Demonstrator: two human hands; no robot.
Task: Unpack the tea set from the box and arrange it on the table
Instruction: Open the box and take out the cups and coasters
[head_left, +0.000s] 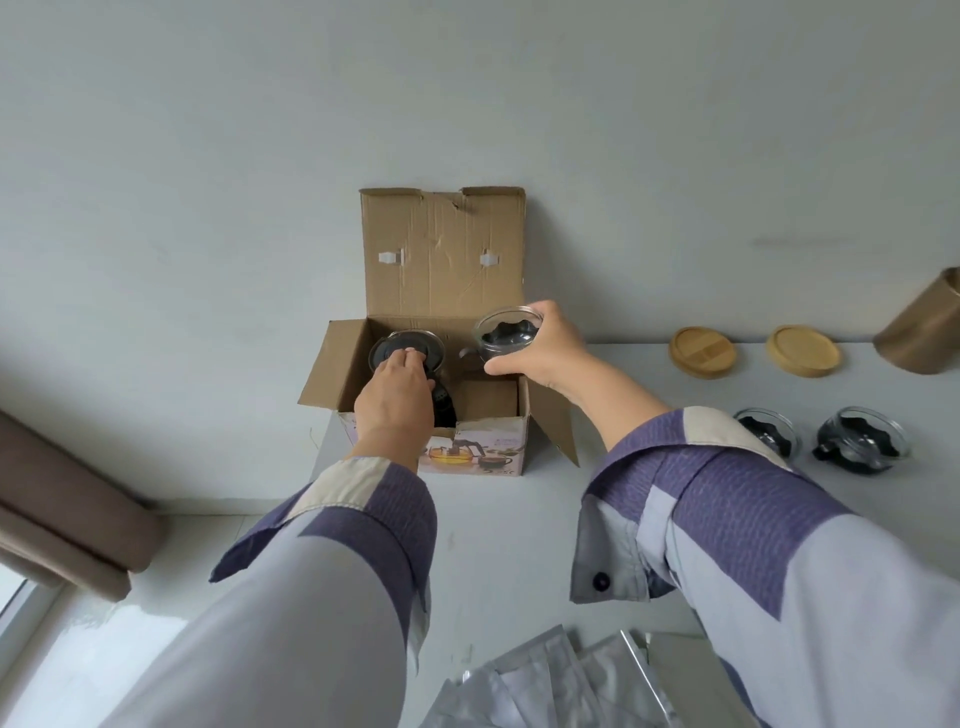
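Three glass cups (506, 332) (768, 431) (860, 439); two wooden coasters (702, 352) (803, 350); one teapot (408, 349); one cardboard box (441, 249); one brown cylinder (922, 332); several silver pouches (561, 686).

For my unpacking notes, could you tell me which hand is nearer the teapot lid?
Left. The left hand rests on the teapot lid inside the box; the right hand holds a glass cup beside it.

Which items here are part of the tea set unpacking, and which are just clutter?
Job: cardboard box; teapot under left hand; glass cup in right hand; two cups on table.
Lying about, apparently: two wooden discs; foil pouches; brown cylinder.
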